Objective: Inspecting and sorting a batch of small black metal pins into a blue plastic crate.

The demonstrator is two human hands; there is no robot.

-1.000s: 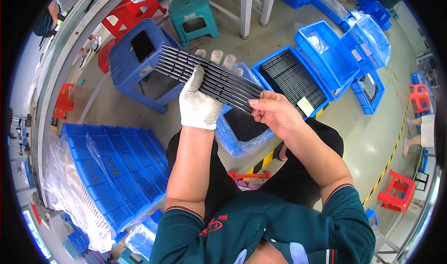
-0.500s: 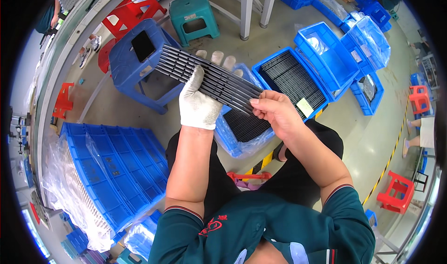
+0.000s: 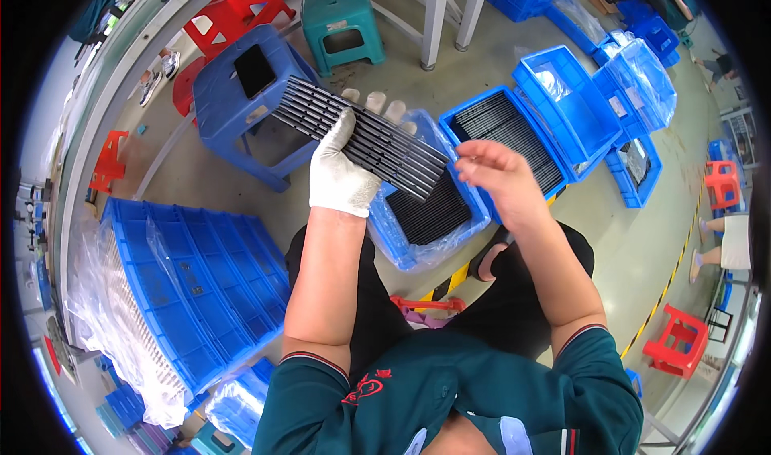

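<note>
My left hand (image 3: 347,170), in a white glove, grips a row of slim black rods (image 3: 365,138) lying side by side, thumb on top and fingertips showing past their far edge. Just off the rods' right end is my bare right hand (image 3: 499,178); its fingers are apart and hold nothing that I can see. Below the held rods stands a blue bin lined with clear plastic (image 3: 480,214), packed with more black rods (image 3: 430,214). Right of it, another blue bin (image 3: 554,183) also contains black rods (image 3: 510,138).
A blue stool (image 3: 217,93) with a black flat device (image 3: 254,71) stands at the far left, a green stool (image 3: 341,13) behind it. Stacked blue crates (image 3: 193,286) fill the near left. Empty blue bins (image 3: 562,93) lie at right; a red stool (image 3: 677,342) stands further off.
My right hand has let go of the rods' right end and moved slightly right, its fingers opening. My left hand keeps its hold on the rods, almost in place.
</note>
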